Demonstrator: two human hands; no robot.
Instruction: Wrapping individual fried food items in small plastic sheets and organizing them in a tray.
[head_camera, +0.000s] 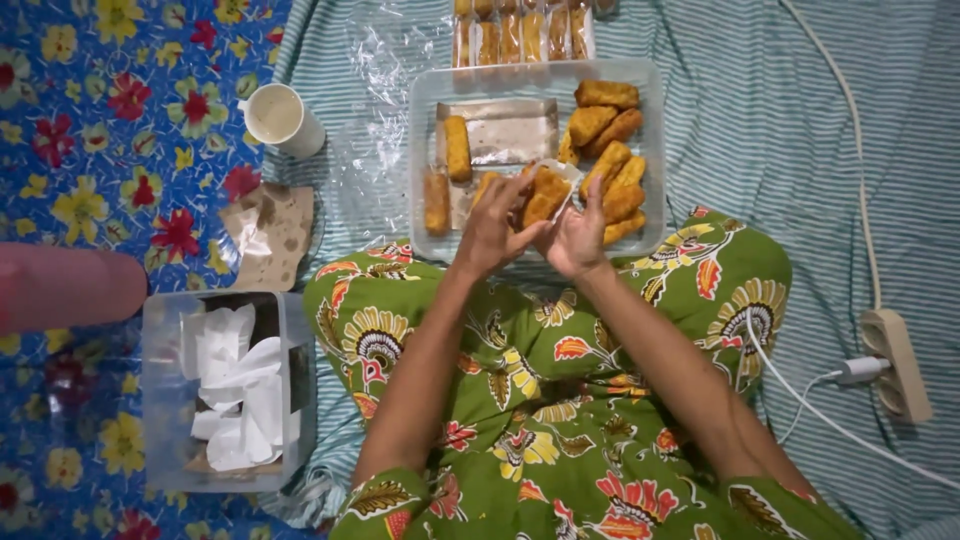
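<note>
Both hands, left hand and right hand, held one fried roll in a clear wrapper. Wrapped rolls lay at twelve o'clock; several unwrapped rolls remained in the tray.

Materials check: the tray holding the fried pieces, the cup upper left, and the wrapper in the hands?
Tray: clear plastic, glossy; the striped cloth shows through its rim. Cup: looks like white ceramic or plastic, smooth; can't tell which. Wrapper held by the left hand and right hand: thin white paper, probably; matte, creased edge.
</note>
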